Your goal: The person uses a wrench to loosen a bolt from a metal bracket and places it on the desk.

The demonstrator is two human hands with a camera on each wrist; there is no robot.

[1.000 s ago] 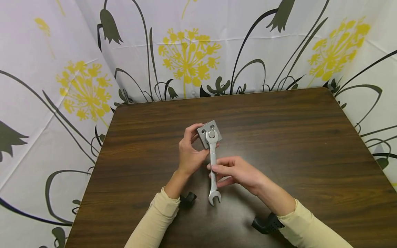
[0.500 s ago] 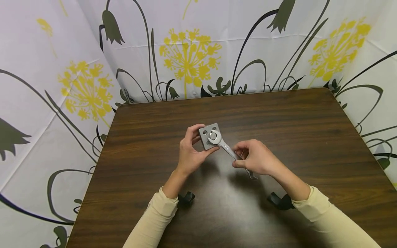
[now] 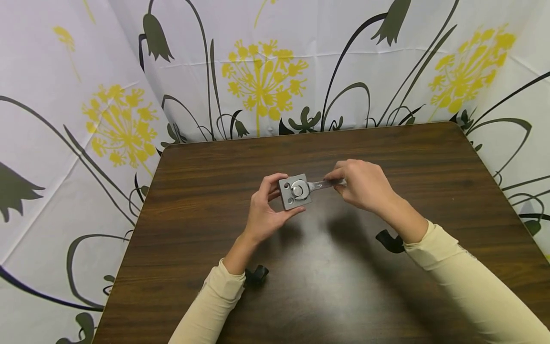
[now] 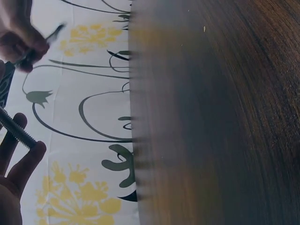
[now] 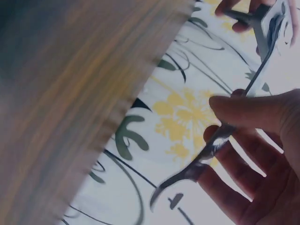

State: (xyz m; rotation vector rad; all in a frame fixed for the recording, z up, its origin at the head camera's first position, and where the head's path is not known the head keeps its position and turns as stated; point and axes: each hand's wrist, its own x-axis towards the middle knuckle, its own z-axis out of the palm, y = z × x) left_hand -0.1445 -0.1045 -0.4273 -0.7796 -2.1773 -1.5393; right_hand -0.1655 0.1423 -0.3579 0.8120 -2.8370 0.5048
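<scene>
A square grey metal block (image 3: pixel 300 203) is gripped by the left hand (image 3: pixel 265 214). From it toward three o'clock, a long silver metal wrench (image 3: pixel 319 185) is pinched by the right hand (image 3: pixel 365 185); judged rigid, slick, best held mid-shank.

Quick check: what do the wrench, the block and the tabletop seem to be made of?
Wrench: metal, probably polished or chromed steel, from its silvery shine and bright highlights.
Block: matte grey, likely metal, though its dull, even face could also be plastic.
Tabletop: brown wood grain with a soft, broad glare, so perhaps satin laminate; real wood is possible.
</scene>
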